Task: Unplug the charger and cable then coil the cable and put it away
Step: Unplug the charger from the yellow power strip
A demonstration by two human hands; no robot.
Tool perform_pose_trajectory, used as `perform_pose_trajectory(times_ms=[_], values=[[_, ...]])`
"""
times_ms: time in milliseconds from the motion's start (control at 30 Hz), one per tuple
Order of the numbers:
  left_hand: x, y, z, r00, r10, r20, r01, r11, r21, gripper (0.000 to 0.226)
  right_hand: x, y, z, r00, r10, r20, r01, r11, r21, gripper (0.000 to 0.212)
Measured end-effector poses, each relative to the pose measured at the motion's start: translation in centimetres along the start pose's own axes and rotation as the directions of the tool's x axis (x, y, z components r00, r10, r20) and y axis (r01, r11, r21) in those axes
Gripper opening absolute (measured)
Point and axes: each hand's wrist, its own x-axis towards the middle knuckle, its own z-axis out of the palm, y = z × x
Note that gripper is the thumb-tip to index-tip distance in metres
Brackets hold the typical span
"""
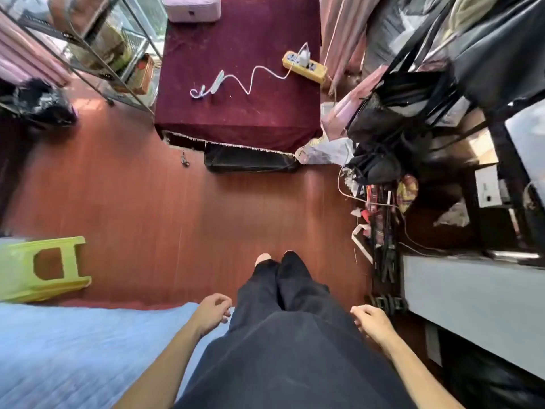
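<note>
A white charger [304, 58] is plugged into a yellow power strip [305, 67] on the maroon-covered table [236, 119] far ahead. Its white cable [253, 76] snakes left across the cloth to a small white device [217, 82]. My left hand [213, 312] hangs at my side with fingers loosely curled, holding nothing. My right hand [372, 321] hangs the same way on the other side, also holding nothing. Both hands are far from the table, with red-brown floor in between.
A green plastic stool [44, 270] lies tipped at the left. A metal shelf [97, 51] stands left of the table, cluttered bags and wires [383, 143] at the right. A pink box [191, 7] sits at the table's back. A blue bed [73, 349] is at lower left.
</note>
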Motion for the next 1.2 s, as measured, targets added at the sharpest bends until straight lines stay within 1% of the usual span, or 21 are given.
perform_pose_trajectory(times_ms=[33,133,233,300,400,500,667,733,800,867,1033,1200], values=[[0.4,0.2,0.1,1.000,0.013,-0.007,-0.013,1.000,-0.002,0.017,0.3,0.4,0.0,1.000,0.002,-0.002,-0.002,1.000,-0.008,0.024],[0.0,1.5,-0.1,0.999,-0.008,-0.036,0.009,1.000,0.024,0.014,0.1,0.4,-0.4,0.999,0.043,-0.004,-0.043,0.999,-0.029,0.026],[-0.4,2.3,-0.2,0.999,-0.007,-0.054,0.008,1.000,0.021,0.013,0.7,-1.2,-0.6,1.000,0.016,-0.003,-0.016,0.998,-0.061,0.027],[-0.6,2.8,-0.6,0.998,0.004,-0.069,-0.004,1.000,-0.008,0.012,1.2,-3.6,-1.0,1.000,-0.019,0.010,0.020,0.997,-0.079,0.026],[-0.9,2.9,-1.4,0.996,0.007,-0.094,-0.007,1.000,0.000,0.013,2.2,-8.3,-1.6,0.995,-0.094,0.027,0.096,0.993,-0.070,0.024],[-1.2,2.6,-2.6,0.993,-0.021,-0.117,0.019,1.000,-0.019,0.014,2.9,-13.6,-1.8,0.987,-0.160,0.019,0.160,0.986,-0.055,0.022],[0.0,3.1,-5.9,0.992,-0.036,-0.119,0.045,0.996,0.073,0.025,4.2,-22.1,-1.7,0.970,-0.244,0.009,0.244,0.969,-0.036,0.022],[1.1,4.1,-7.7,0.992,-0.051,-0.119,0.062,0.994,0.089,0.023,4.9,-24.4,-1.6,0.967,-0.257,0.003,0.257,0.966,-0.028,0.022],[2.6,5.4,-9.8,0.990,-0.065,-0.124,0.078,0.992,0.104,0.020,5.3,-25.9,-1.6,0.970,-0.244,-0.010,0.244,0.969,-0.034,0.021],[4.2,7.5,-11.9,0.990,-0.050,-0.130,0.065,0.991,0.118,0.020,5.8,-26.9,-1.6,0.973,-0.228,-0.028,0.227,0.973,-0.039,0.021],[8.4,15.9,-15.6,0.997,0.035,-0.071,-0.019,0.977,0.214,0.018,6.8,-27.2,-2.4,0.988,-0.129,-0.083,0.127,0.992,-0.027,0.021],[11.9,26.2,-17.2,0.989,0.137,-0.051,-0.133,0.988,0.079,0.015,8.0,-26.8,-3.3,0.995,-0.014,-0.103,0.005,0.996,-0.093,0.024]])
